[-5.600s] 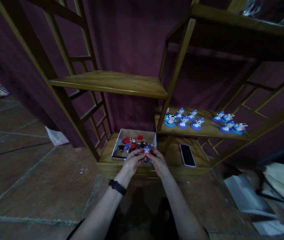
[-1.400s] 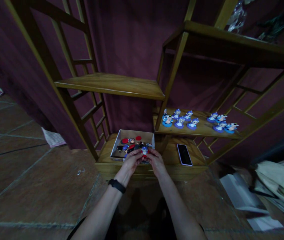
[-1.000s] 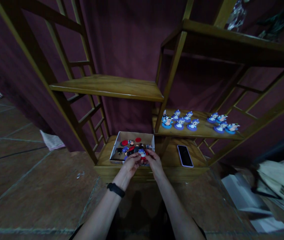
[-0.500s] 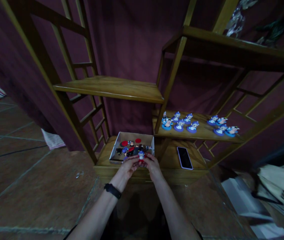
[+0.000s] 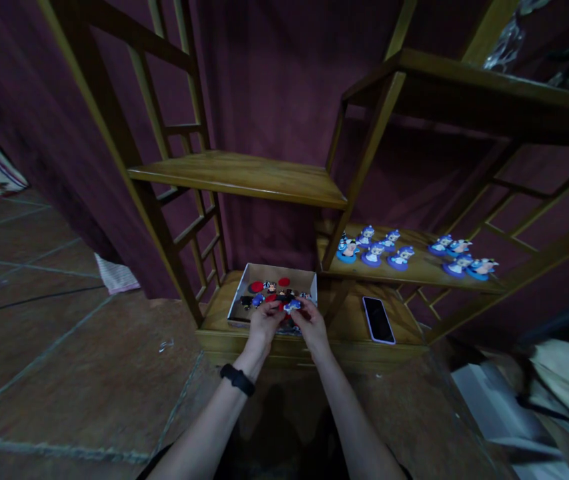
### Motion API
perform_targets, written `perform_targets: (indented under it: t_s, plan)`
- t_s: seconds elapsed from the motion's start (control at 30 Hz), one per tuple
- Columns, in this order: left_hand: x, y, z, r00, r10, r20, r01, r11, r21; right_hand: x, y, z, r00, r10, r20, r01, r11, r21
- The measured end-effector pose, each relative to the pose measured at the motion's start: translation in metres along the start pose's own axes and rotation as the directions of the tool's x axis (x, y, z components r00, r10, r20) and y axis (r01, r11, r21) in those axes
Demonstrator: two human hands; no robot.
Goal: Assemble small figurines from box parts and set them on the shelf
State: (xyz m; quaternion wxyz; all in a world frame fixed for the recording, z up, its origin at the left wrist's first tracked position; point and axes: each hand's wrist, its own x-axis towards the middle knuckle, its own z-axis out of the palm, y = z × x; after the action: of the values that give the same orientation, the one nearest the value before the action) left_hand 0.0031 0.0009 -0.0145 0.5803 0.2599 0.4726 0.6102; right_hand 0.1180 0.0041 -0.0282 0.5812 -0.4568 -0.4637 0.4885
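A small blue-haired figurine (image 5: 292, 306) is tipped sideways between two hands, above the near right part of a cardboard box (image 5: 303, 277).

The right hand (image 5: 315, 328) is nearly closed, its fingertips pinching the figurine, which lies just off those tips on the hand's left. The left hand (image 5: 263, 325), with a black wristband (image 5: 237, 379) on that arm, is half curled on the figurine's other side, its fingertips very near; whether it grips anything I cannot tell. Beneath and beyond the fingers, the box holds more figurines and red discs (image 5: 284, 282), standing on the lower board (image 5: 351, 312) of a wooden unit. A phone (image 5: 379, 320) lies right of the hands; purple- and blue-based figurines (image 5: 373, 254) stand on the shelf above it.
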Motion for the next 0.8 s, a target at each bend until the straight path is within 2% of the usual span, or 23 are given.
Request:
perform_targets:
  t_s: [0.17, 0.5, 0.63, 0.8]
  plan:
    - [0.001, -0.005, 0.002, 0.994, 0.107, 0.024, -0.109, 0.988, 0.105, 0.001, 0.004, 0.001, 0.999, 0.016, -0.040, -0.018, 0.999, -0.051]
    - [0.002, -0.012, 0.008, 0.981, 0.192, 0.000, -0.190, 0.971, 0.146, 0.002, 0.006, -0.004, 0.998, 0.008, -0.056, -0.014, 0.994, -0.112]
    - [0.001, -0.011, 0.010, 0.991, 0.133, -0.034, -0.129, 0.987, 0.099, 0.001, 0.005, -0.004, 0.999, -0.001, -0.053, -0.006, 0.992, -0.127]
    - [-0.002, -0.007, 0.006, 0.998, -0.057, -0.017, 0.056, 0.998, -0.015, 0.000, 0.002, -0.007, 0.999, 0.018, -0.039, -0.021, 0.997, -0.071]
